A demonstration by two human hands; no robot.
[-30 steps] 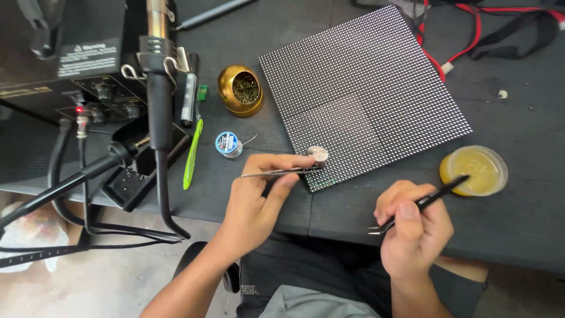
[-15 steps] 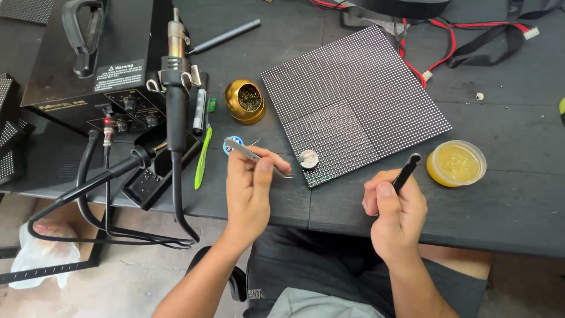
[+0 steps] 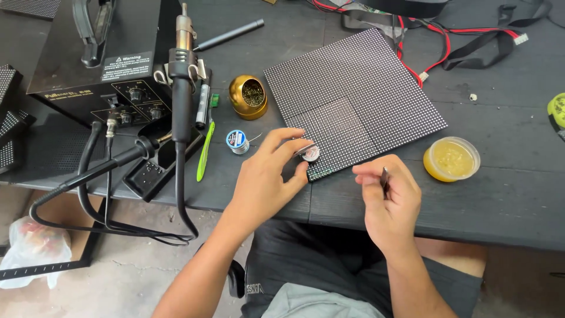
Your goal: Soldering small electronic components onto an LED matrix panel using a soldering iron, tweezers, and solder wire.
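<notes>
Well, the black soldering station (image 3: 88,65) sits far left on the dark table (image 3: 500,206), the square LED panel (image 3: 353,100) in the middle. Nearer, the left hand (image 3: 265,182) pinches a small round tin (image 3: 310,153) at the panel's near edge; the right hand (image 3: 391,200) is closed around black tweezers (image 3: 384,178).

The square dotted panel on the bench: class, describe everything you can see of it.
The dotted panel is a flat, dark square board covered in a fine grid of pale dots, with a faintly outlined square patch near its front corner. It lies turned at an angle on the dark bench. The left hand holds a small round disc at its near edge.
</notes>
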